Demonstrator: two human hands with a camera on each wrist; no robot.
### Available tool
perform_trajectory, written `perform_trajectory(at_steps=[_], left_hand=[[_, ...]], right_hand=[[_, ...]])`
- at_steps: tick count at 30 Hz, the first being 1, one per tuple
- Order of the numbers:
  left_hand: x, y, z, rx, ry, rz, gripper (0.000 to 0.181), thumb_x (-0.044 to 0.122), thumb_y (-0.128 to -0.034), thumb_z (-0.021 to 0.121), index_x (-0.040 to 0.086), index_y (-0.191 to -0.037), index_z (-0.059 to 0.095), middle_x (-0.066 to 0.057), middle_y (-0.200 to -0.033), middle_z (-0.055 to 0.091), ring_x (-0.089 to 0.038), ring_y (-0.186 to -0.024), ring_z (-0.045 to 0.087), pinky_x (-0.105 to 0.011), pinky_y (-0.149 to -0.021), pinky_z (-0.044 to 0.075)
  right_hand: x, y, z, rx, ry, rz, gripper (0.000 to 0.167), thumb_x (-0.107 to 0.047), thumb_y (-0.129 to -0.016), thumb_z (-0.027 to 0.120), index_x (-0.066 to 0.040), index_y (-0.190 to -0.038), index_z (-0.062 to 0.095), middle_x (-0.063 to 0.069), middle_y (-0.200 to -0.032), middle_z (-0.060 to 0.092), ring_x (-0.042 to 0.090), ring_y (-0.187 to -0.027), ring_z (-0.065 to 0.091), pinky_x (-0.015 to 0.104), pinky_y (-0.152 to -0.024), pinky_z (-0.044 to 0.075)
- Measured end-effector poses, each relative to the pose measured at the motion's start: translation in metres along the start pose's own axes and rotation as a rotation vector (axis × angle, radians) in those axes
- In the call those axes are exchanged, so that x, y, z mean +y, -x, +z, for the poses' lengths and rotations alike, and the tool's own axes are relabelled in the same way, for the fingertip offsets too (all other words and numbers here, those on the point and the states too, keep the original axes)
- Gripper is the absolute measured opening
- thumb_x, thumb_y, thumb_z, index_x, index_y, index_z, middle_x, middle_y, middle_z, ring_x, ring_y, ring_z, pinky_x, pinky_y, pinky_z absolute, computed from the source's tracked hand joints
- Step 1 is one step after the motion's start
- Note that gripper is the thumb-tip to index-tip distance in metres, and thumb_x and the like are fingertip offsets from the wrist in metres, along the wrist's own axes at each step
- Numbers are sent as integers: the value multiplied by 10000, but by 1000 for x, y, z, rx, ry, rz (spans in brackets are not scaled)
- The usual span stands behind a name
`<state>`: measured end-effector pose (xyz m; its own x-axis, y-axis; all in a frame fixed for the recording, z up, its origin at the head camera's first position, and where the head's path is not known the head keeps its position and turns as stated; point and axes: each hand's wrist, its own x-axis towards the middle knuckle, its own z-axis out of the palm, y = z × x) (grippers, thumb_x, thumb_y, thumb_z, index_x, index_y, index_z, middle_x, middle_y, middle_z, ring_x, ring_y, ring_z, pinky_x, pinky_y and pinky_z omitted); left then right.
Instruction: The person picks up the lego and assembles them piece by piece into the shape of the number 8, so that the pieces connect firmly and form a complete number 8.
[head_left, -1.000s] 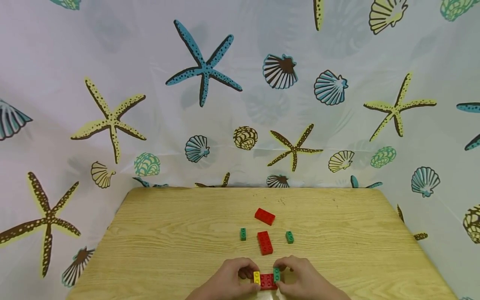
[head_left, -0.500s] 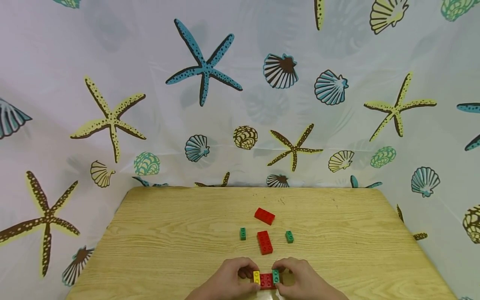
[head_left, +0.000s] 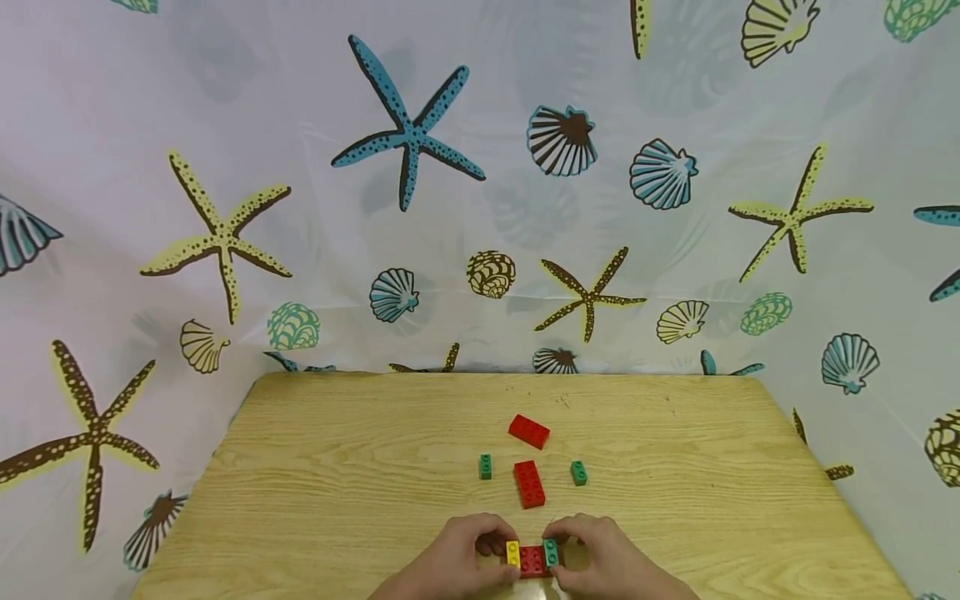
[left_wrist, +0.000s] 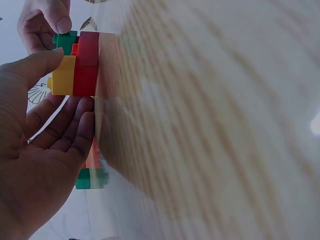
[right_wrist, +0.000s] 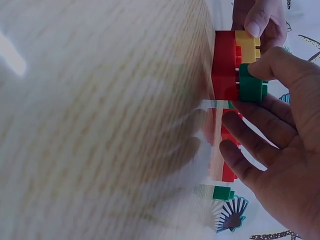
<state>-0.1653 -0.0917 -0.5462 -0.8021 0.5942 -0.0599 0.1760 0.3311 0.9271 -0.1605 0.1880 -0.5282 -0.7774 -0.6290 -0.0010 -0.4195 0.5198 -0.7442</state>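
A red building brick (head_left: pixel 532 561) lies on the table by the near edge, between the hands. On its left end sits a yellow two-stud brick (head_left: pixel 513 553), which my left hand (head_left: pixel 463 557) pinches between thumb and fingers. My right hand (head_left: pixel 606 557) pinches a green two-stud brick (head_left: pixel 551 552) over the right end of the red one. A thin gap shows between the green brick (right_wrist: pixel 251 82) and the red brick (right_wrist: pixel 224 67) in the right wrist view. Against the red brick, the yellow brick (left_wrist: pixel 63 75) sits flush in the left wrist view.
Beyond the hands lie a red brick (head_left: pixel 529 484) and, farther back, a second red brick (head_left: pixel 529 432) turned at an angle. A small green brick (head_left: pixel 485 467) lies to the left and another green brick (head_left: pixel 578 473) to the right. A shell-print curtain (head_left: pixel 450 225) surrounds the wooden table (head_left: pixel 337 467).
My right hand has shifted slightly left with the green brick, which now stands a little closer to the yellow one. The left hand keeps its place.
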Motion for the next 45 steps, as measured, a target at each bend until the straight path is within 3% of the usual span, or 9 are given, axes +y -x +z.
perform_trajectory(at_steps=[10,15,23,29,38,45], left_hand=[[1,1,0,0,6,-8,259,253,-928,818,138,-1146,737,39,-1058,714,-107,-935,653,-216,-819,525],[0,1,0,0,10,3,271,251,-934,814,120,-1158,734,29,-1082,721,-113,-948,663,-216,-825,528],[-1,0,1,1,16,-3,270,249,-932,819,133,-1160,734,33,-1078,718,-100,-944,652,-221,-825,526],[-3,0,1,1,15,-4,278,255,-932,818,129,-1165,733,44,-1070,714,-92,-941,651,-224,-828,530],[-2,0,0,-4,16,-10,274,247,-937,816,127,-1167,730,26,-1090,717,-114,-958,659,-246,-841,541],[-1,1,0,-5,13,-20,286,266,-935,818,127,-1168,729,48,-1071,709,-108,-955,656,-236,-841,535]], right_hand=[[-4,-1,-4,-21,-44,59,319,-269,-949,783,-133,-1234,736,-96,-1159,743,79,-1073,670,272,-936,541],[-2,1,-3,-26,-86,67,301,-265,-954,778,-147,-1229,736,-79,-1172,753,54,-1072,665,253,-930,533],[-1,2,-3,-22,-119,66,294,-273,-953,782,-165,-1223,739,-39,-1187,760,130,-1074,686,249,-909,536],[2,2,-1,-19,-116,78,337,-267,-955,786,-109,-1249,737,-32,-1201,759,84,-1063,670,237,-912,533],[-3,1,-3,-44,-117,95,289,-235,-941,801,-183,-1220,745,-32,-1197,769,51,-1075,663,237,-935,539],[8,-1,1,-35,-77,15,285,-256,-949,802,-142,-1202,736,-17,-1165,772,60,-1070,677,245,-917,543]])
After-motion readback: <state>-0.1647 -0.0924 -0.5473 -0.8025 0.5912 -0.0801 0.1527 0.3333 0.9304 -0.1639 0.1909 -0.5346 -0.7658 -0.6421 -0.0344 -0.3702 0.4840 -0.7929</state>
